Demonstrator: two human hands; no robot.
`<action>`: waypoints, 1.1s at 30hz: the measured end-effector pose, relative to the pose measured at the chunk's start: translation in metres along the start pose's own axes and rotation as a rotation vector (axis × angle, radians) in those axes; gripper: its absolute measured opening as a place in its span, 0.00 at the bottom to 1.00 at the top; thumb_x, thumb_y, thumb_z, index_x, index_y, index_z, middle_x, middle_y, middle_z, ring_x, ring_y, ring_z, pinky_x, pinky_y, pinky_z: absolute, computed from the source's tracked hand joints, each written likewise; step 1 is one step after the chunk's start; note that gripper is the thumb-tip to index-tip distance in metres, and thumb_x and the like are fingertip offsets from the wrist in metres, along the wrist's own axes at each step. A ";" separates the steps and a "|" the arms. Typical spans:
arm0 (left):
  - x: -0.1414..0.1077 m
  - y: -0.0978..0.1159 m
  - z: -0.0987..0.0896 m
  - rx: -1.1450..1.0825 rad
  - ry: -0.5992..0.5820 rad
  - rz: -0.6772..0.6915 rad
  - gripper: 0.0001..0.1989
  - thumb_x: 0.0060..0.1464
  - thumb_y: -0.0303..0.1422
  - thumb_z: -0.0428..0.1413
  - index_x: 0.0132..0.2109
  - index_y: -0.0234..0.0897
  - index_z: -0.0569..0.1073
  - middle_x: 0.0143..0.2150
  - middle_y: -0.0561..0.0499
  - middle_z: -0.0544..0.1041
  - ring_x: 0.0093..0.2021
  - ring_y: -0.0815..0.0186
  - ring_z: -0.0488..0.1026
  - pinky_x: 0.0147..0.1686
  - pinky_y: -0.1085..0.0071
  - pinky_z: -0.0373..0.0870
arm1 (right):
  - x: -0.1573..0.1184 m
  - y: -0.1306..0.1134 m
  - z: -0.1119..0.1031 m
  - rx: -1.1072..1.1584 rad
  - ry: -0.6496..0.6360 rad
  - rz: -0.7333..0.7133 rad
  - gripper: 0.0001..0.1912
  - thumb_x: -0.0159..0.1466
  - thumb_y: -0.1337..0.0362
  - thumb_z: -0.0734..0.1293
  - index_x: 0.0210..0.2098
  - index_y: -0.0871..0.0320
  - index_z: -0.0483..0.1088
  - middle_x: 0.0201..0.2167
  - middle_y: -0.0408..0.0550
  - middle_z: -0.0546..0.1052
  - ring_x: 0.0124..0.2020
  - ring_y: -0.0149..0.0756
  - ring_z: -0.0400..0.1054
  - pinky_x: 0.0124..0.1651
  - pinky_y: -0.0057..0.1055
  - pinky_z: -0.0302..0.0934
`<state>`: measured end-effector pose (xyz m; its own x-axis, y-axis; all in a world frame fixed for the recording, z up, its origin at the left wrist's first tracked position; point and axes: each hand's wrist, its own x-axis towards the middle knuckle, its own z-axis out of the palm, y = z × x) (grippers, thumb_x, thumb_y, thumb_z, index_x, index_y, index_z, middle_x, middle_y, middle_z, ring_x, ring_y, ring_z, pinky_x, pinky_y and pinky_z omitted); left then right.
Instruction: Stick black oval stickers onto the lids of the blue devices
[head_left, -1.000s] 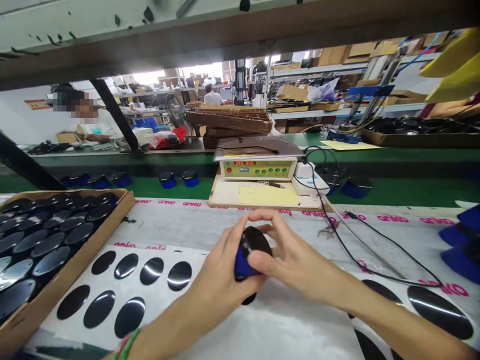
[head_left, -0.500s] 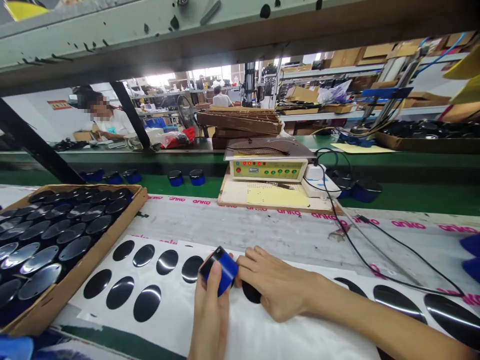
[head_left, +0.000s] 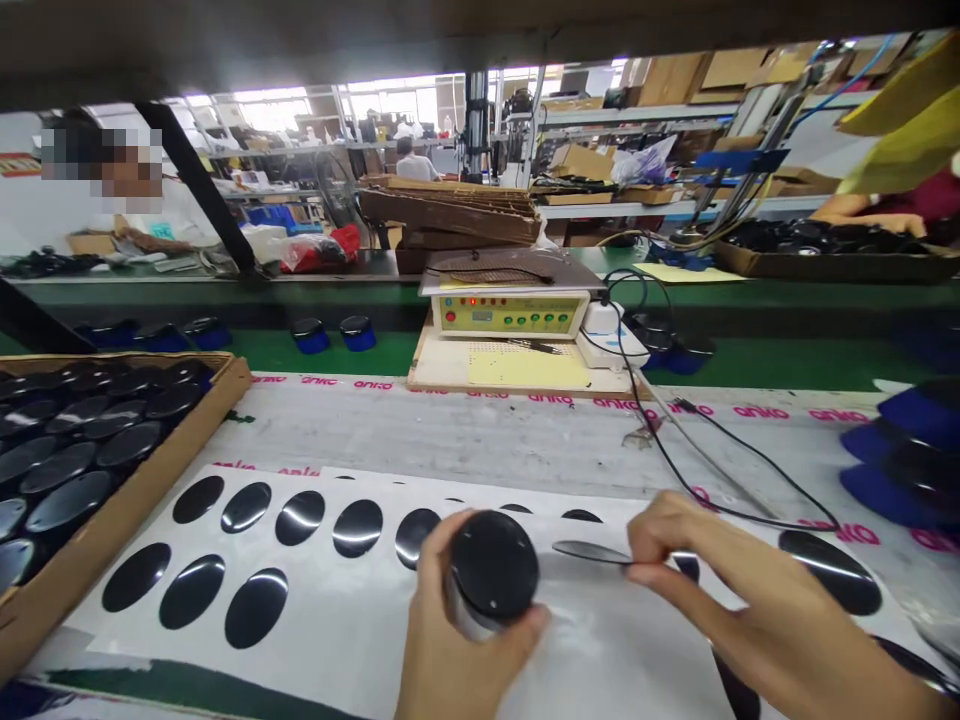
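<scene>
My left hand [head_left: 465, 640] is wrapped round a short blue cylinder with a black top [head_left: 495, 565], its round black face turned up toward me. Small pale dots show near the rim of that face. Just to the right, my right hand [head_left: 697, 580] pinches a thin black round sticker [head_left: 591, 551] by its edge. The sticker appears nearly edge-on, apart from the cylinder. Under both hands lies a white sheet [head_left: 330, 640] bearing rows of glossy black round stickers [head_left: 357, 528], with a bare stretch in its middle.
At left stands a cardboard tray [head_left: 202, 420] full of black-topped cylinders. A control box [head_left: 510, 312] with lights sits behind the bench, its cable [head_left: 742, 450] trailing right. Blue cylinders [head_left: 911, 460] stand at right. Several cylinders [head_left: 358, 333] rest on the green belt. Co-workers are beyond.
My right hand has lifted a black round sticker off the sheet and moved right with it. My left hand has turned the cylinder so its black face shows. The view has shifted.
</scene>
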<state>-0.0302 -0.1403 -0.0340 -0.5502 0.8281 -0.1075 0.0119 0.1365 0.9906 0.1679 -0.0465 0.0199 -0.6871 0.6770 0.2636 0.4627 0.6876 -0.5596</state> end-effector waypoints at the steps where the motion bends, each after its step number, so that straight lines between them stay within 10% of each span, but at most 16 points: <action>1: -0.004 -0.002 0.002 0.057 -0.073 0.030 0.35 0.35 0.28 0.64 0.54 0.42 0.65 0.54 0.47 0.70 0.55 0.54 0.68 0.55 0.57 0.65 | -0.010 0.001 -0.003 0.071 0.052 0.094 0.05 0.66 0.63 0.62 0.33 0.52 0.65 0.31 0.45 0.71 0.33 0.36 0.66 0.33 0.29 0.61; 11: -0.002 -0.011 0.007 0.355 -0.370 0.251 0.37 0.39 0.27 0.68 0.55 0.53 0.64 0.54 0.55 0.72 0.56 0.57 0.66 0.56 0.55 0.64 | -0.024 -0.034 0.037 0.867 0.315 0.815 0.15 0.49 0.50 0.75 0.27 0.53 0.73 0.23 0.41 0.71 0.26 0.31 0.64 0.30 0.24 0.60; 33: 0.000 -0.008 0.004 0.503 -0.475 0.306 0.39 0.45 0.36 0.66 0.59 0.57 0.55 0.57 0.57 0.69 0.57 0.60 0.66 0.56 0.56 0.65 | -0.010 -0.023 0.066 0.759 0.266 0.586 0.15 0.63 0.52 0.64 0.25 0.54 0.66 0.34 0.43 0.65 0.37 0.33 0.61 0.39 0.24 0.59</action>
<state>-0.0271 -0.1398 -0.0422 -0.0434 0.9987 0.0284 0.5489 0.0001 0.8359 0.1271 -0.0861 -0.0217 -0.2740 0.9566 -0.0992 0.1442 -0.0611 -0.9877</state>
